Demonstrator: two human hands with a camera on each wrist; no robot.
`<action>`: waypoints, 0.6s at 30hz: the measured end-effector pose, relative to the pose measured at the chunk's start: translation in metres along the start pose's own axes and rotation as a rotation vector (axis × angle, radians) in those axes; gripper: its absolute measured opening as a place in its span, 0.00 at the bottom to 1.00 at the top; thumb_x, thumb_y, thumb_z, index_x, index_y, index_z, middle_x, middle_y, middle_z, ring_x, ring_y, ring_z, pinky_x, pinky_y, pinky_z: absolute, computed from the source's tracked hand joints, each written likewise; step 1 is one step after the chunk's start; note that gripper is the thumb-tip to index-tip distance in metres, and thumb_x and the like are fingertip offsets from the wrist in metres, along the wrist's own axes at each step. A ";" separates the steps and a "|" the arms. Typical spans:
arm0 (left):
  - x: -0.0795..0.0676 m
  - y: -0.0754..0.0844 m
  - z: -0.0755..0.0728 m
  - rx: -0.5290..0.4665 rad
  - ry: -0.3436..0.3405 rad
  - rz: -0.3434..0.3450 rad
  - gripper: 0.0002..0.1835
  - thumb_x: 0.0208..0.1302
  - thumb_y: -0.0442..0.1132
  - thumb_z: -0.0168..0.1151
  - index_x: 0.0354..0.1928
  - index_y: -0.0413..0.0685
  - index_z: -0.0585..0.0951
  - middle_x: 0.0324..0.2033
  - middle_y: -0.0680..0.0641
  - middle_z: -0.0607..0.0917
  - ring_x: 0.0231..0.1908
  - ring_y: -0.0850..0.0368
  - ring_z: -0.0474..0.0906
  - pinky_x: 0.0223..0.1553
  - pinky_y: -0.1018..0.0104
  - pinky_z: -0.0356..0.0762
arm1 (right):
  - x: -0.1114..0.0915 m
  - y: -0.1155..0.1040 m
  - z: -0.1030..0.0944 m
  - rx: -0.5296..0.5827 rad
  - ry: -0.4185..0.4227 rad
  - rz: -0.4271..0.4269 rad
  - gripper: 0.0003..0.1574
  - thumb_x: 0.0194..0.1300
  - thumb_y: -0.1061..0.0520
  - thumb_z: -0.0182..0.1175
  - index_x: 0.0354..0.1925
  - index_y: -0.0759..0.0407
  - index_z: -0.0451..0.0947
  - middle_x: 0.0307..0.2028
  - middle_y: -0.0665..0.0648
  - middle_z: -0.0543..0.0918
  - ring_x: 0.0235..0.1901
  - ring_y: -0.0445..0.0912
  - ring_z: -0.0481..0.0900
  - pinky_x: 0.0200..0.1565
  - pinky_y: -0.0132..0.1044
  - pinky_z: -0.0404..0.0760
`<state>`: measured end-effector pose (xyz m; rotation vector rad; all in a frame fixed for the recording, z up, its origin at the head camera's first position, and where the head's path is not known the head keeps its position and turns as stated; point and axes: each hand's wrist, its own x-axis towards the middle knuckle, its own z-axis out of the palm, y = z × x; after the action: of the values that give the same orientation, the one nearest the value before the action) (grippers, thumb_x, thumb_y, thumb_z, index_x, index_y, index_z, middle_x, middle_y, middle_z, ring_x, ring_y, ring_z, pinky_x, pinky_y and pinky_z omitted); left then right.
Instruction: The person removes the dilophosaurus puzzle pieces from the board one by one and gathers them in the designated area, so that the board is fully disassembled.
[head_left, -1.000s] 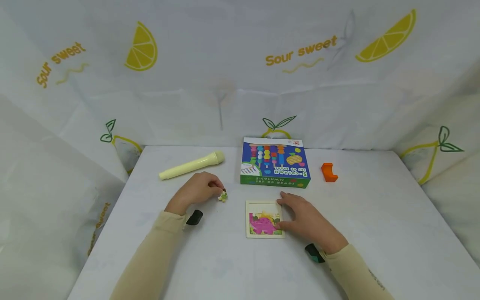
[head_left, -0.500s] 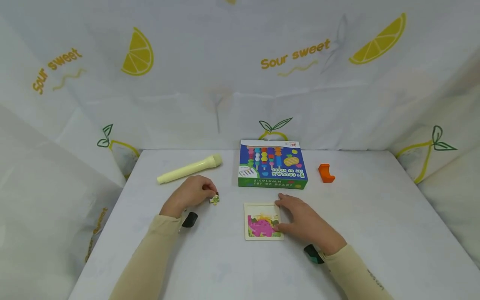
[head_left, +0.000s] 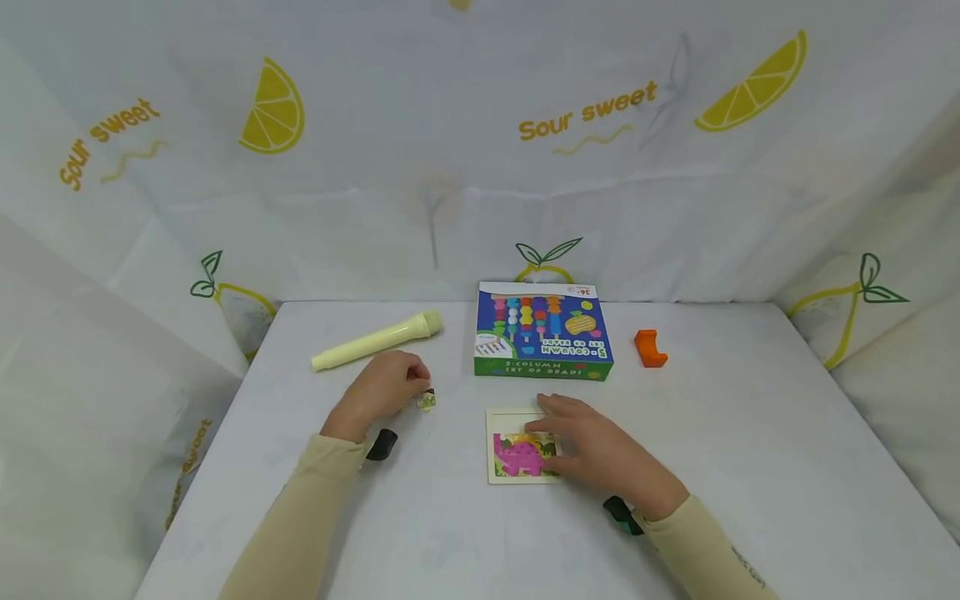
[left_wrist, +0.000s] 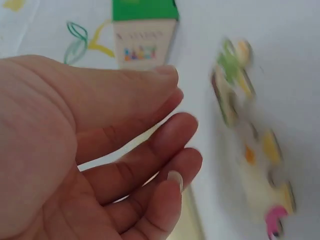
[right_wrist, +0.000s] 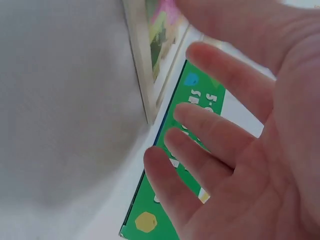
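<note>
A square puzzle board [head_left: 490, 450] with a pale rim lies mid-table, with a pink dinosaur picture [head_left: 517, 459] filling its lower part. My right hand [head_left: 588, 442] is over its right side, fingers spread and holding nothing; in the right wrist view the board's corner [right_wrist: 148, 107] shows beyond the fingertips. To the left, my left hand [head_left: 386, 387] is beside a small green-and-white puzzle piece [head_left: 427, 402]. The left wrist view shows its fingers loosely bent with nothing between them. There, a green-marked piece [left_wrist: 230, 67] and a pink-marked piece [left_wrist: 276, 217] lie blurred on the table.
A blue-and-green bead-set box [head_left: 540, 331] stands behind the board. To its left lies a pale yellow toy microphone [head_left: 377, 342], just beyond my left hand. An orange curved block [head_left: 650, 348] is at the right. A white printed cloth [head_left: 360, 208] hangs behind the table.
My left hand has drawn left with the green-and-white piece and let it go onto the table. My right hand has shifted left, from the board's right edge to over it. The view has tipped slightly.
</note>
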<state>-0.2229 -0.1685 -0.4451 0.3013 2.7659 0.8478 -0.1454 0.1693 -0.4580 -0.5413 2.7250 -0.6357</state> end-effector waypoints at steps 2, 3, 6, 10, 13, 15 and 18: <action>-0.002 0.012 0.004 0.004 -0.012 0.018 0.03 0.74 0.39 0.70 0.43 0.51 0.89 0.40 0.53 0.89 0.39 0.58 0.80 0.48 0.59 0.81 | 0.000 -0.001 0.000 -0.016 -0.004 -0.008 0.28 0.67 0.43 0.76 0.64 0.37 0.86 0.81 0.51 0.70 0.83 0.55 0.62 0.75 0.58 0.73; -0.003 0.018 0.007 0.005 -0.026 0.042 0.02 0.74 0.39 0.70 0.42 0.52 0.90 0.39 0.54 0.89 0.39 0.58 0.80 0.49 0.59 0.81 | 0.000 -0.002 0.001 -0.023 -0.004 -0.009 0.27 0.67 0.42 0.76 0.64 0.37 0.87 0.81 0.51 0.70 0.83 0.55 0.63 0.75 0.57 0.73; -0.007 0.037 0.021 0.001 -0.093 0.148 0.02 0.73 0.39 0.71 0.43 0.52 0.90 0.38 0.56 0.89 0.40 0.59 0.80 0.51 0.59 0.82 | 0.000 -0.004 0.002 -0.035 0.000 -0.012 0.26 0.67 0.41 0.76 0.62 0.36 0.88 0.80 0.50 0.71 0.83 0.54 0.64 0.74 0.57 0.74; -0.014 0.057 0.039 0.011 -0.178 0.265 0.05 0.73 0.40 0.71 0.46 0.50 0.91 0.40 0.55 0.90 0.43 0.59 0.81 0.53 0.58 0.83 | -0.001 -0.006 0.002 -0.047 0.009 -0.017 0.25 0.66 0.41 0.77 0.61 0.36 0.89 0.79 0.50 0.72 0.82 0.53 0.65 0.74 0.55 0.76; -0.017 0.065 0.048 0.047 -0.187 0.271 0.07 0.72 0.42 0.72 0.47 0.49 0.91 0.41 0.54 0.89 0.44 0.59 0.81 0.53 0.59 0.84 | -0.002 -0.006 0.003 -0.055 0.016 -0.031 0.25 0.65 0.42 0.78 0.60 0.38 0.89 0.78 0.51 0.74 0.81 0.54 0.67 0.73 0.55 0.76; -0.018 0.068 0.054 0.074 -0.181 0.261 0.08 0.71 0.44 0.74 0.45 0.49 0.91 0.40 0.54 0.88 0.42 0.60 0.81 0.52 0.60 0.84 | -0.002 -0.006 0.003 -0.057 0.016 -0.033 0.25 0.65 0.42 0.78 0.59 0.39 0.90 0.78 0.52 0.75 0.80 0.55 0.68 0.73 0.56 0.76; -0.020 0.071 0.061 0.094 -0.188 0.247 0.09 0.69 0.46 0.75 0.44 0.50 0.91 0.40 0.55 0.85 0.41 0.61 0.79 0.50 0.62 0.83 | -0.003 -0.007 0.004 -0.064 0.011 -0.021 0.25 0.64 0.42 0.79 0.59 0.40 0.90 0.76 0.53 0.76 0.80 0.55 0.69 0.72 0.56 0.77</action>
<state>-0.1780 -0.0844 -0.4506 0.7143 2.6307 0.7017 -0.1393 0.1627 -0.4579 -0.5833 2.7614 -0.5599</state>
